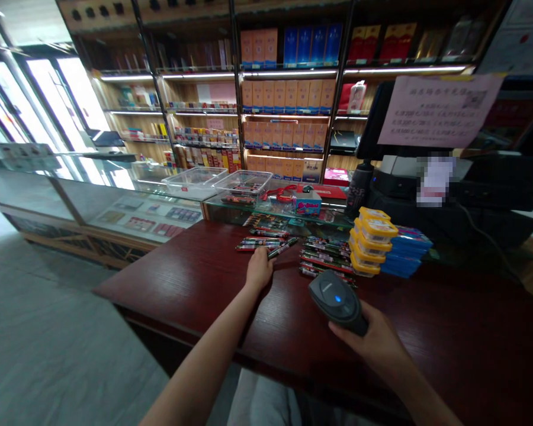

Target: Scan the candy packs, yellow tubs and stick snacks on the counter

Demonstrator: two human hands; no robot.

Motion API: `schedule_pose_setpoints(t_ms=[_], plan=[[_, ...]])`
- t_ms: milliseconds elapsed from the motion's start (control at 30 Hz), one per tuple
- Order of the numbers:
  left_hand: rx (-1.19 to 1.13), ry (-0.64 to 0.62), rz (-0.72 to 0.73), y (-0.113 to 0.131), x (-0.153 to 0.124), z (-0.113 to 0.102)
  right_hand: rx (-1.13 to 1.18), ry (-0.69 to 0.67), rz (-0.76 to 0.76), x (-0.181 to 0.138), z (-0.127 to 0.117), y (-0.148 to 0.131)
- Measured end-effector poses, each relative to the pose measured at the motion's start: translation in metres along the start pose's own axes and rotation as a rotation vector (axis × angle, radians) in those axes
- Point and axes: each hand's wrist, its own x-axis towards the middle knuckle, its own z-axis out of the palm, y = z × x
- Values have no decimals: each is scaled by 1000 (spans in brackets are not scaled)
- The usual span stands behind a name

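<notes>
My right hand [377, 343] grips a dark handheld barcode scanner [336, 300] with a blue light on top, its head aimed toward the goods on the dark red wooden counter [195, 284]. My left hand [259, 267] reaches forward and closes on a thin dark packet [282, 247] at the edge of a pile of similar thin packets [257, 242]. A second pile of these packets [326, 259] lies just right of that hand. Beyond it stand a stack of yellow-lidded tubs [371, 248] and a stack of blue packs [406, 251].
A glass display case [115, 201] runs to the left, with two clear plastic trays [195, 180] on top. A black till with a screen and pink notice [439, 109] stands at the right. A dark bottle [359, 188] is beside it. Shelves of boxed goods [288, 94] fill the back wall.
</notes>
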Motion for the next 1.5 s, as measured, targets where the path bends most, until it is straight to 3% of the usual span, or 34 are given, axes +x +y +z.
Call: schedule_pose_setpoints(t_ms=[400,633,800,1067,1333,1500], plan=[[-4,-17,-34,2,0,-2,-83,-30,-21,-3,-3,-4],[-32,-9,117,2,2,-4,-694,44,-207,-4,-26,30],[-79,-6,250,7,7,-1,-941,82,-343,-2,-36,65],[-67,21,333,53,53,15,-881,153,-388,-3,-34,82],[73,-152,251,106,103,53,-838,180,-373,-1,-33,90],[92,-240,222,121,117,74,-851,222,-455,1,-36,97]])
